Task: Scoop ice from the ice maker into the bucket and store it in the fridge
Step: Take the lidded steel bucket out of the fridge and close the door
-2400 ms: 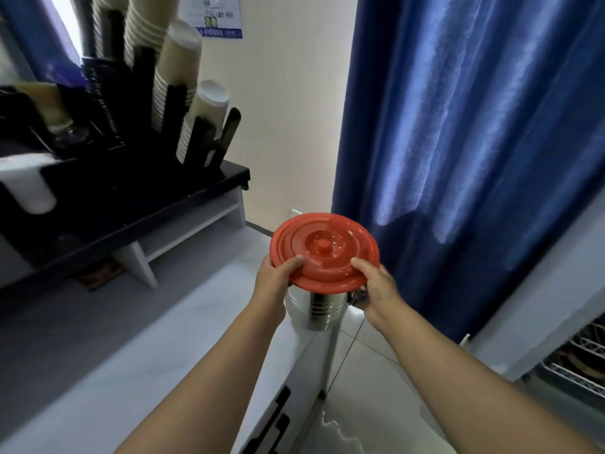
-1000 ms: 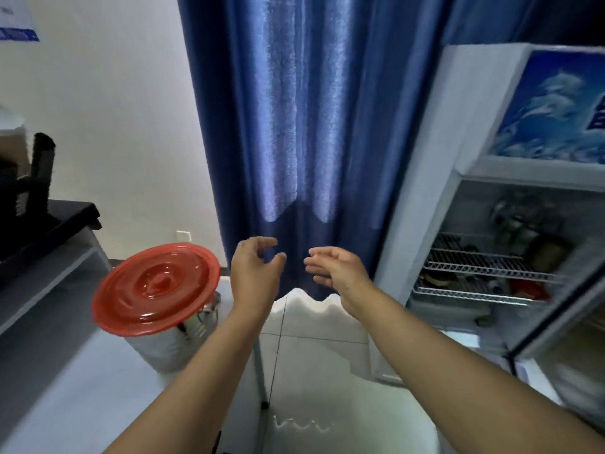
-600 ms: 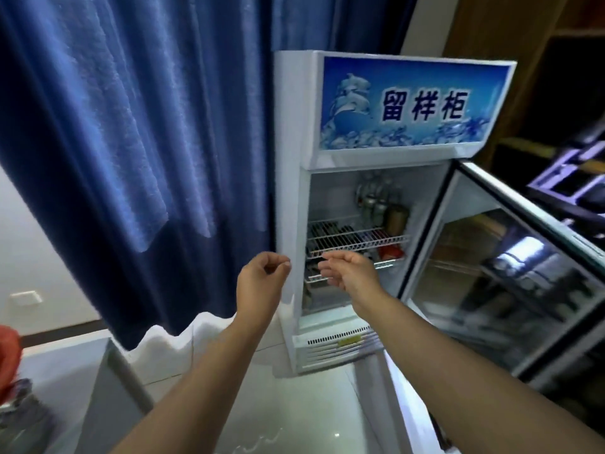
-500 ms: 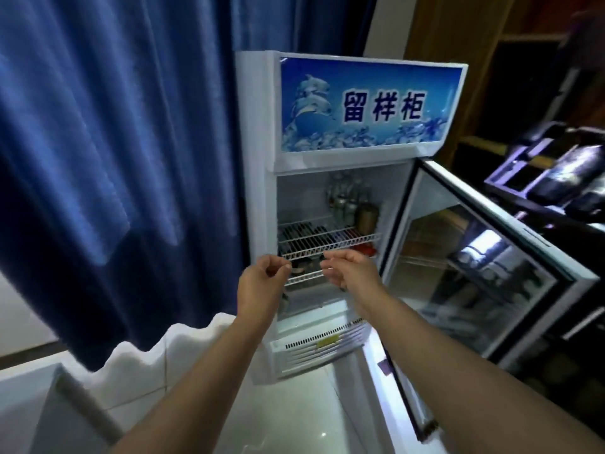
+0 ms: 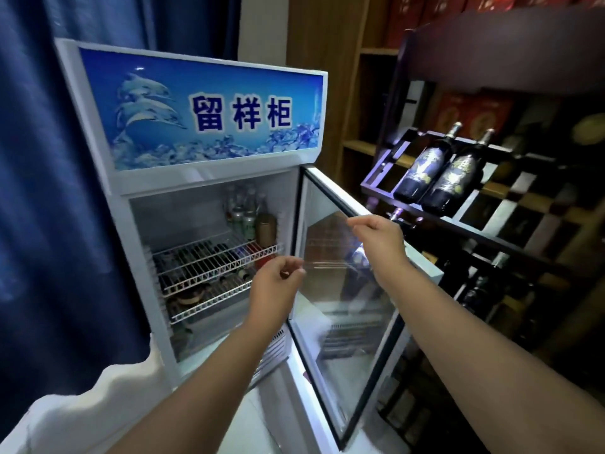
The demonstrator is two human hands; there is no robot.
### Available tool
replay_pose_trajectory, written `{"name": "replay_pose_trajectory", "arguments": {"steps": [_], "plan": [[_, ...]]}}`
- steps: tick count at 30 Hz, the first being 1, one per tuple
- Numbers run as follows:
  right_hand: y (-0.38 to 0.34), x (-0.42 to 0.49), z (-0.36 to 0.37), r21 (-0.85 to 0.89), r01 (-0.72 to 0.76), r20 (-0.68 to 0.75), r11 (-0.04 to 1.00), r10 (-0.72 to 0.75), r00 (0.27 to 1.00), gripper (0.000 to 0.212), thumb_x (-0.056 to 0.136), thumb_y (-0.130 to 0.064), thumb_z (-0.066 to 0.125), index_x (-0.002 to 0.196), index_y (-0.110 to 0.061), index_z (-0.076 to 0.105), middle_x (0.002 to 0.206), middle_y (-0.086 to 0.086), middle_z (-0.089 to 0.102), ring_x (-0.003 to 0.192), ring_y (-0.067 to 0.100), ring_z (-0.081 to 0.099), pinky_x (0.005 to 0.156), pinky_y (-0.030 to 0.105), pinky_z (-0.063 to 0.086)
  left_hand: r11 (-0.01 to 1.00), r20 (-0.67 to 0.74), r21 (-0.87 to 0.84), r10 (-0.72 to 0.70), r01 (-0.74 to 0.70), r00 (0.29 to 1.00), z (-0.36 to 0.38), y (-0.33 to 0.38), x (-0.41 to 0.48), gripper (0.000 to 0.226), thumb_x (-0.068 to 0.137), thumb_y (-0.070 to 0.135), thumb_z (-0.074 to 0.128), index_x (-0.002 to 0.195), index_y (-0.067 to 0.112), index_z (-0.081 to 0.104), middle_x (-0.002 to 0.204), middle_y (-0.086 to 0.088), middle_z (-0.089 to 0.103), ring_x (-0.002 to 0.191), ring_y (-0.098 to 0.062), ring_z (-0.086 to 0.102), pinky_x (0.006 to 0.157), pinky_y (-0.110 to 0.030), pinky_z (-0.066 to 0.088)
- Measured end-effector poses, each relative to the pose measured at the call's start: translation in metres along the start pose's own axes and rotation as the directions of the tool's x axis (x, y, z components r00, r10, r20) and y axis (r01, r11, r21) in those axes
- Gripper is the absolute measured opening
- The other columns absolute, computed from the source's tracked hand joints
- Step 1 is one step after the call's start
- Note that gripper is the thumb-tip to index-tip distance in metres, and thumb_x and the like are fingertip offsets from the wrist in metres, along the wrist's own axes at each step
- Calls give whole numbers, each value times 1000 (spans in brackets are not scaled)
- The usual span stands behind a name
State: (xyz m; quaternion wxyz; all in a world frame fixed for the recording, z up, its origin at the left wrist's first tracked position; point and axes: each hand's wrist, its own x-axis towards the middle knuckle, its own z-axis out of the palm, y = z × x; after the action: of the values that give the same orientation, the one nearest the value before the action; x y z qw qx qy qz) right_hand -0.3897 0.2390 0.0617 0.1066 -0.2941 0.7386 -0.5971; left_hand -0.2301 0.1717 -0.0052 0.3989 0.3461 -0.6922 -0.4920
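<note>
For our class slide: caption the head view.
Left hand and right hand, empty, raised before the fridge, its glass door open.

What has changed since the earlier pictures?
The left hand and right hand let go of the red-lidded bucket, which stayed on the counter and is out of view now. The view turned right to the fridge; the right hand rose toward the top edge of its door. The door stayed open; both hands hold nothing.
</note>
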Motion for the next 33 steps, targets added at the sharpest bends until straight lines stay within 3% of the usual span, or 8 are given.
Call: {"name": "replay_pose_trajectory", "arguments": {"steps": [3,7,12,19,22,27,30,33], "plan": [[8,29,-28,-174,-2,-23,985,-2,1000,24,84,-9,52,91,-21,72,74,-4,65,64,16,58,60,29,50,999,52,19,25,-27,998,28,4,7,14,86,14,66,91,28,65,85,11,65,80,-7,61,74,-23,50],[26,58,-60,-470,-40,10,882,51,999,32,84,-10,55,113,-14,67,110,8,67,103,26,61,85,30,47,1000,123,12,-11,10,992,54,9,15,18,84,16,67,97,27,62,87,11,63,83,-5,60,72,-18,47],[35,68,-67,-538,-21,40,843,50,998,26,85,-12,56,102,-24,72,108,0,69,99,21,63,85,30,50,1000,163,-15,-14,16,987,74,15,22,21,84,15,67,103,24,62,95,6,64,88,-6,60,68,-10,47],[38,73,-54,-504,23,114,863,40,993,30,76,-10,64,59,-34,67,66,-19,65,70,8,60,64,22,48,998,177,-26,-54,60,983,86,16,26,21,83,16,68,101,24,62,97,4,65,88,-13,61,75,-26,52],[40,70,-34,-429,79,151,900,-14,988,14,76,-14,69,77,-26,77,77,-13,70,67,5,58,68,26,50,999,178,-2,-52,53,983,83,18,32,22,82,18,68,104,23,63,103,3,63,91,-12,61,82,-31,53],[37,59,9,-357,183,206,916,-114,972,10,79,-17,71,86,-19,78,78,-17,66,77,2,61,69,19,49,998,119,48,-51,45,992,58,15,51,25,79,23,70,102,28,62,110,7,58,86,4,52,70,-14,40],[33,53,41,-316,199,220,928,-132,967,7,81,-19,72,84,-20,78,64,-19,60,68,-1,61,62,11,42,995,123,61,-83,76,989,32,8,63,30,77,23,70,105,28,63,113,8,58,99,-4,53,84,-25,47],[27,46,75,-292,220,229,931,-155,961,6,81,-22,73,84,-21,78,67,-18,60,69,0,59,57,11,39,989,141,130,-91,72,986,0,3,76,32,75,25,72,103,31,60,111,7,57,102,-11,56,89,-33,51]]}}
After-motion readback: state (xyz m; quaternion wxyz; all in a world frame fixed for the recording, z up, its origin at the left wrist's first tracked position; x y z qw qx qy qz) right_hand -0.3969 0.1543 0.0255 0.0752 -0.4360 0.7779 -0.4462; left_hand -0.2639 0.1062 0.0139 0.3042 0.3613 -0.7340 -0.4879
